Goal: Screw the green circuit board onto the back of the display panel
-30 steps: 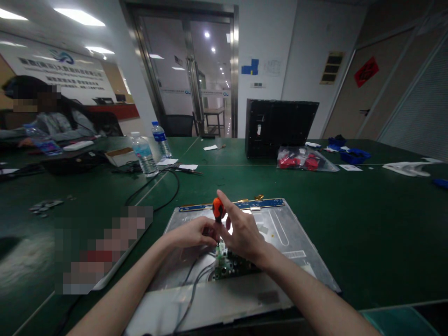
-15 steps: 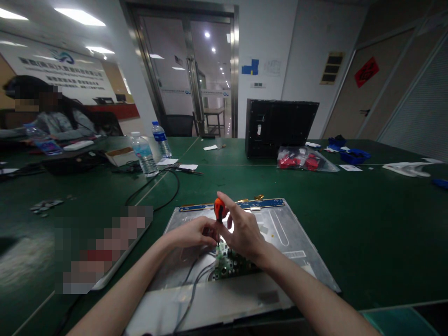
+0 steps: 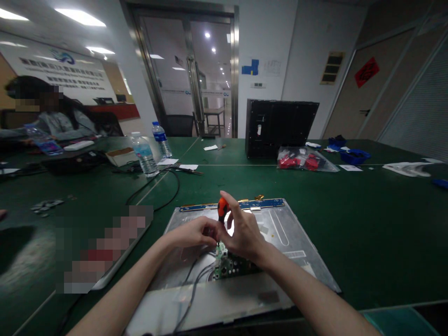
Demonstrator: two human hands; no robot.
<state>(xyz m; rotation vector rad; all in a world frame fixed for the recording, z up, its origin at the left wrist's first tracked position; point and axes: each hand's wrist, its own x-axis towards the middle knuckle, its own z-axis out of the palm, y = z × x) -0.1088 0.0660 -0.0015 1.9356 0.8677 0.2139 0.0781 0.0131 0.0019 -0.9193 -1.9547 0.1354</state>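
A flat metal-backed panel [image 3: 297, 266] lies in front of me, with a green circuit board [image 3: 226, 266] on it. My right hand [image 3: 245, 235] is closed around an orange and black screwdriver [image 3: 222, 209], held nearly upright above the board's upper left corner. The index finger presses on the top of its handle. My left hand [image 3: 201, 232] is closed in a pinch by the screwdriver's lower part, low over the same corner; what its fingertips hold is hidden. Dark cables [image 3: 196, 284] run from the board toward the panel's near edge.
Beyond the panel stand a black monitor-like case [image 3: 280, 126] and a plastic bag with red parts [image 3: 304, 160]. Water bottles [image 3: 144, 154] and a black cable [image 3: 177, 186] are on the left. A blurred-out flat object [image 3: 108, 249] lies left of the panel. Another person [image 3: 66, 116] sits far left.
The screwdriver handle and my right index finger have shifted slightly right, and the handle stands at a slightly different tilt. My left hand stays in place.
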